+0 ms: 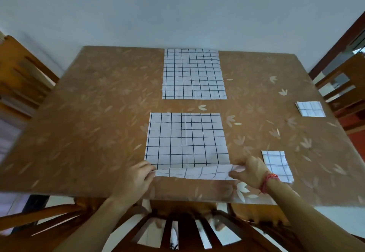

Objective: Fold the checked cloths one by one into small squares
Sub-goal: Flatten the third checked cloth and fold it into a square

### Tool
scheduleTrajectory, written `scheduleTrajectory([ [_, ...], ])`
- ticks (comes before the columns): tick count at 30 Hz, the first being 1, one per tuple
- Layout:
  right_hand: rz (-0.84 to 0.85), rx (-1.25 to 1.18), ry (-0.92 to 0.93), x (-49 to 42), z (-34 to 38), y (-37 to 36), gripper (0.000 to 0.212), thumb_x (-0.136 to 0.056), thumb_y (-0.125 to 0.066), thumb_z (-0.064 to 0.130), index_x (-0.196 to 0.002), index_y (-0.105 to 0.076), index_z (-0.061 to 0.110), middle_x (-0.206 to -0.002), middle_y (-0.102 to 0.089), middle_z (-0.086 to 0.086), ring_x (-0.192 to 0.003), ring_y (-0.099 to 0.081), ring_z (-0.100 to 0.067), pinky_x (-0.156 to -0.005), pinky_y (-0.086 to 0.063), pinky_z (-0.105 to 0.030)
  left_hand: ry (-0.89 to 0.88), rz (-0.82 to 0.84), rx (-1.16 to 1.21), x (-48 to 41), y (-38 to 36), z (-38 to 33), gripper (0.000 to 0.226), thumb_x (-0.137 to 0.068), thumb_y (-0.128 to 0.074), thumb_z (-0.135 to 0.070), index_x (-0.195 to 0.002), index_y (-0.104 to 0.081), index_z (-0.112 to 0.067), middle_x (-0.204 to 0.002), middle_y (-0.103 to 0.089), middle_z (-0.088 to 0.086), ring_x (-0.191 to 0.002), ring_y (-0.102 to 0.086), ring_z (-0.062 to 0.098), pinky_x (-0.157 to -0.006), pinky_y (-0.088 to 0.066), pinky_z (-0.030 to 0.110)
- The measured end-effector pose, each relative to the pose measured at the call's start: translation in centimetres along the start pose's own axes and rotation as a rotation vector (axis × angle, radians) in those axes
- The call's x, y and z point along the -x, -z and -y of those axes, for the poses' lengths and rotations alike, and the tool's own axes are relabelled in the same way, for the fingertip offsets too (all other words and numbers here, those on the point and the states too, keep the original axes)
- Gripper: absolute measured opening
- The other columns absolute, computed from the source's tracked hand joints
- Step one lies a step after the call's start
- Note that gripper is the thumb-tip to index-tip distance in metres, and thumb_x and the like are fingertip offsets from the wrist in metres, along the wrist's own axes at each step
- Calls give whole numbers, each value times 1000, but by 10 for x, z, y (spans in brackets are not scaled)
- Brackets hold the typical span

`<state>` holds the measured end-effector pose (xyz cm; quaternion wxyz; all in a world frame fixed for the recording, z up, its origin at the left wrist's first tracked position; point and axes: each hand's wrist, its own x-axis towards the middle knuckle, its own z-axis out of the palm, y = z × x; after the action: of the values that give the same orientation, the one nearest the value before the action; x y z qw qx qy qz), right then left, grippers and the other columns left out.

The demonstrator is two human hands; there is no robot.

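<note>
Near cloth (pixel 186 139) lies flat at the counter's (pixel 79 123) front centre, its near edge lifted. Left hand (pixel 136 180) pinches the near-left corner; right hand (pixel 250 171) pinches the near-right corner. A second open cloth (pixel 193 74) lies beyond it. Two folded squares, one near (pixel 277 165) and one far (pixel 310 109), rest at the right.

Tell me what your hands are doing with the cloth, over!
Left hand, right hand pinching front corners of near cloth, edge lifted. Two folded squares at right. Far cloth flat. Nothing blocking.
</note>
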<state>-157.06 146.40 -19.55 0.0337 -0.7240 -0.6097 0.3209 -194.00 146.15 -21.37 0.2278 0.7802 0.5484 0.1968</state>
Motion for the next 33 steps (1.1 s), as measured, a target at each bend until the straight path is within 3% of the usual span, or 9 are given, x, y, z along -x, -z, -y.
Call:
scheduleTrajectory([
  [4,-5,-33,-63,-8,-6,-2,38,-68,-82,38,-95,-59,25,-79,-65,12,-72,-61,-6,-57,-44,-16,21,-31,-6,-17,9,6,11,-89,-67,-11,-95,-73,-17,-87,-59,-20,-78,-58,1,-68,-48,20],
  [8,-51,-192,-128,-25,-5,-3,30,-70,-84,32,-63,-62,13,-58,-58,4,-53,-53,-10,-51,-44,-24,37,-61,-19,-44,19,0,6,-88,-66,-5,-84,-70,-6,-72,-50,-18,-65,-48,-2,-59,-33,15],
  [13,-183,-327,-203,-59,7,7,43,-68,-84,36,-60,-61,1,-54,-57,-2,-53,-53,-19,-51,-42,-27,46,-93,-46,-85,30,7,49,-87,-66,-5,-61,-36,-33,-59,-36,-15,-52,-39,1,-49,-23,21],
  [16,-237,-434,-188,-84,19,15,26,-74,-81,26,-61,-63,13,-58,-60,4,-57,-56,-14,-51,-38,-21,91,-101,-75,-111,33,15,37,-87,-64,-7,-62,-46,-27,-61,-42,-11,-54,-43,5,-49,-24,17],
  [20,-299,-488,-149,-117,29,18,7,-77,-78,19,-80,-73,23,-73,-70,7,-74,-66,-14,-57,-43,-17,176,-108,-77,-144,24,35,42,-89,-58,-6,-59,-37,-25,-62,-39,-6,-55,-39,12,-49,-22,25],
  [23,-330,-449,-177,-139,35,17,8,-80,-75,20,-79,-69,26,-69,-65,11,-70,-61,-10,-59,-42,-19,171,-128,-110,-157,15,52,11,-89,-61,-6,-81,-64,-14,-83,-54,-5,-75,-52,15,-62,-34,25],
  [26,-351,-445,-231,-159,36,14,3,-81,-73,21,-81,-70,21,-66,-61,13,-64,-56,-5,-57,-39,-19,139,-131,-177,-151,4,56,30,-89,-63,-10,-118,-62,-8,-113,-56,0,-107,-50,17,-85,-44,30],
  [30,-363,-427,-278,-177,36,11,3,-82,-71,22,-82,-69,23,-67,-61,13,-69,-58,-10,-63,-41,-22,-22,-94,-298,-126,-20,46,38,-91,-49,-27,-123,-61,-12,-127,-55,1,-118,-49,19,-97,-43,33],
  [33,-363,-423,-291,-187,35,8,3,-82,-69,22,-85,-70,22,-69,-64,10,-70,-61,-12,-58,-42,-21,-123,35,-290,-99,-49,36,34,-89,-55,-29,-121,-63,-19,-127,-55,-3,-120,-50,16,-100,-46,31],
])
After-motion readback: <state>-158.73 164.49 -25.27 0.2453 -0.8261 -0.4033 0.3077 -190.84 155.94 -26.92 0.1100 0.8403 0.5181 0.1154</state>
